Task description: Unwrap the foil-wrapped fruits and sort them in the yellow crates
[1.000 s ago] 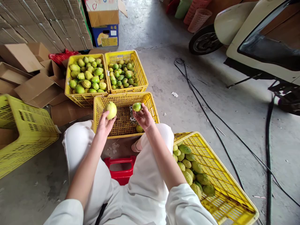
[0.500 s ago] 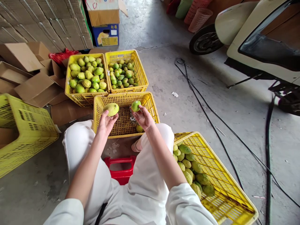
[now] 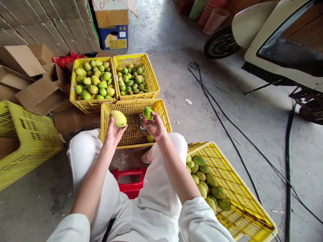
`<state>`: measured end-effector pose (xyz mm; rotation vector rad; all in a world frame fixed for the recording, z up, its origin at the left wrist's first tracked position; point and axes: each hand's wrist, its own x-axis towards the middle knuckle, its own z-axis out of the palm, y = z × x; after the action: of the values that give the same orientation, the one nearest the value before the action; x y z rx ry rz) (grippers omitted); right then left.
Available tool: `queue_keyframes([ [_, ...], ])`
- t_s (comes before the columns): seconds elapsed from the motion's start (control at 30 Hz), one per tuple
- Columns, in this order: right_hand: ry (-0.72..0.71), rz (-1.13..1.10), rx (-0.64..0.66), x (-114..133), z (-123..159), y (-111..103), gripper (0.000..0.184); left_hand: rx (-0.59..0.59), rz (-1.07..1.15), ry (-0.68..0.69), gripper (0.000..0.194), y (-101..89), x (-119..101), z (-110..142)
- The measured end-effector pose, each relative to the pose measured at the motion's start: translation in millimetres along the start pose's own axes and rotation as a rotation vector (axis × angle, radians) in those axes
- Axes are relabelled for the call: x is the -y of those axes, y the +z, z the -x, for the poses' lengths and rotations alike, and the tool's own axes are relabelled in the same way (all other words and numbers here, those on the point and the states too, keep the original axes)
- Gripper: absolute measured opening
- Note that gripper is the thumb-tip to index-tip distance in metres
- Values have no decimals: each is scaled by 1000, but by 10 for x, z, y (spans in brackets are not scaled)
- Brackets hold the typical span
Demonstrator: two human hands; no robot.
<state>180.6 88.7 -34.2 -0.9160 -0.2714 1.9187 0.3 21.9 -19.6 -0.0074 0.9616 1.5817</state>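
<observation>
A large pale yellow lemon (image 3: 118, 118) rests in the fingers of my left hand (image 3: 114, 135), which are closed on its underside. My right hand (image 3: 155, 127) pinches a smaller green lemon (image 3: 147, 113) between thumb and fingers. Both hands are held above the near yellow crate (image 3: 133, 145), between my knees. In that crate I see one yellow-green lemon (image 3: 150, 138) and some shiny crumpled material (image 3: 143, 126), partly hidden by my right hand.
Beyond stand a left crate (image 3: 94, 106) of larger lemons and a right crate (image 3: 152, 84) of smaller ones. A tilted crate (image 3: 242, 183) with lemons is at my right. Cardboard boxes (image 3: 37, 95) lie left; cables (image 3: 222, 117) and a scooter (image 3: 252, 40) are right.
Both lemons have been turned in my fingers: the yellow one's tip now points down and right, and the green one is tilted differently. My arms have hardly moved.
</observation>
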Motion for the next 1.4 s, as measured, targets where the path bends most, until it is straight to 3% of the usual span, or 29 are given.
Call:
queue_keyframes([
  [0.3, -26, -34, -20, 21, 3, 44, 5, -33, -72, -54, 34, 46, 9, 23],
  [0.43, -80, -56, -13, 24, -2, 47, 8, -104, -50, -17, 27, 62, 26, 23],
  [0.63, -73, -89, -51, 40, 16, 52, 4, -92, -27, 14, 18, 50, 34, -22],
  [1.07, -110, -87, -9, -2, 10, 31, 11, 7, -6, 13, 27, 33, 37, 8],
  [1.4, -115, -45, 1, -9, 4, 2, 12, -21, -38, 23, 36, 19, 64, -8],
])
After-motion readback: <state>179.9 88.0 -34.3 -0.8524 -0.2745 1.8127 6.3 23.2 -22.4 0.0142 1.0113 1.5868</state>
